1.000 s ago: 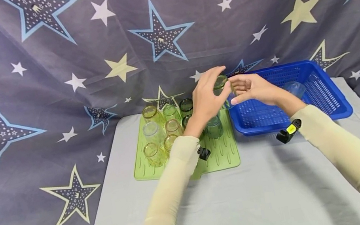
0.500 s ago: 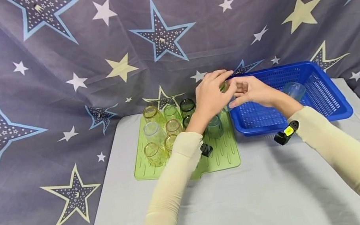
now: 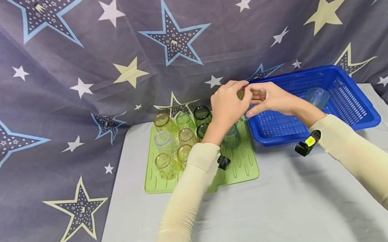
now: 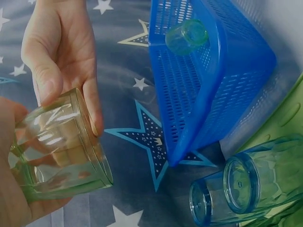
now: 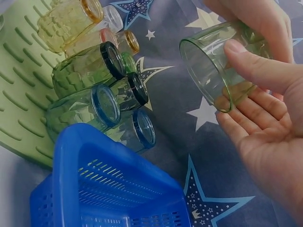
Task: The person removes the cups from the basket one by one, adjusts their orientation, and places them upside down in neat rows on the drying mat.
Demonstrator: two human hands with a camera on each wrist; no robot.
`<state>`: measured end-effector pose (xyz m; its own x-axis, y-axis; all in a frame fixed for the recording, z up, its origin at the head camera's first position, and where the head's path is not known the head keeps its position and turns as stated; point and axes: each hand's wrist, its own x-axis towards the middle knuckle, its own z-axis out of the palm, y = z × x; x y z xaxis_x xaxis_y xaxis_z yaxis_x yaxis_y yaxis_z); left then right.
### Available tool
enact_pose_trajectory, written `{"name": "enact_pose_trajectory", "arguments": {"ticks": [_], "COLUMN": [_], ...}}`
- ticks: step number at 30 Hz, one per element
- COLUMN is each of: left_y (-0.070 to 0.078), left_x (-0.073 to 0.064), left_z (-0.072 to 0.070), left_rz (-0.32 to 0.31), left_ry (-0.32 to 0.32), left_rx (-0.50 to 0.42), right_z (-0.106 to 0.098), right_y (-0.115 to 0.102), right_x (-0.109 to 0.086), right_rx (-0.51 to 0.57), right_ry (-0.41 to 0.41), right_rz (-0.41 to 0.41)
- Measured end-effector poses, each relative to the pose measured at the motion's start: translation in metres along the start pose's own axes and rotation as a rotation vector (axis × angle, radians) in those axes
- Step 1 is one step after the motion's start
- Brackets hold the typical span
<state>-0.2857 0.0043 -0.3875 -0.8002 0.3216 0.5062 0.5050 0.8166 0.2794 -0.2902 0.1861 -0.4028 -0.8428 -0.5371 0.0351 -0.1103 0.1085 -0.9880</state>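
Observation:
Above the gap between mat and basket, my left hand (image 3: 230, 105) grips a pale green drinking glass (image 4: 61, 146) around its base end. Opposite it, my right hand (image 3: 273, 99) holds the same glass near the rim, thumb on one side and fingers on the other. The glass lies tilted sideways in the right wrist view, its open rim towards the right palm. From the head camera, the hands hide most of it. Beneath the left wrist, several upturned glasses (image 3: 166, 165) in yellow, green, clear and blue stand on a green drying mat (image 3: 242, 173).
A blue plastic basket (image 3: 371, 120) stands right of the mat, with a bluish clear glass (image 3: 317, 97) lying inside. Behind everything hangs a star-patterned curtain (image 3: 88, 49). White cloth (image 3: 273, 219) covers the table in front.
The left hand has lowered slightly and moved right, closer to the right hand. The glass has turned and is now more hidden between the hands. Mat and basket stay put.

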Motion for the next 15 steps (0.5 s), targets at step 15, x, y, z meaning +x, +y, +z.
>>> {"name": "enact_pose_trajectory", "arguments": {"ticks": [15], "left_y": [-0.0035], "left_x": [-0.0060], "left_z": [0.0004], "left_rz": [0.027], "left_ry": [0.055], "left_rx": [-0.028], "right_z": [0.0036], "right_y": [0.0011], "right_x": [0.0027], "right_rx": [-0.040], "right_ry": [-0.005], "right_rz": [0.067]}}
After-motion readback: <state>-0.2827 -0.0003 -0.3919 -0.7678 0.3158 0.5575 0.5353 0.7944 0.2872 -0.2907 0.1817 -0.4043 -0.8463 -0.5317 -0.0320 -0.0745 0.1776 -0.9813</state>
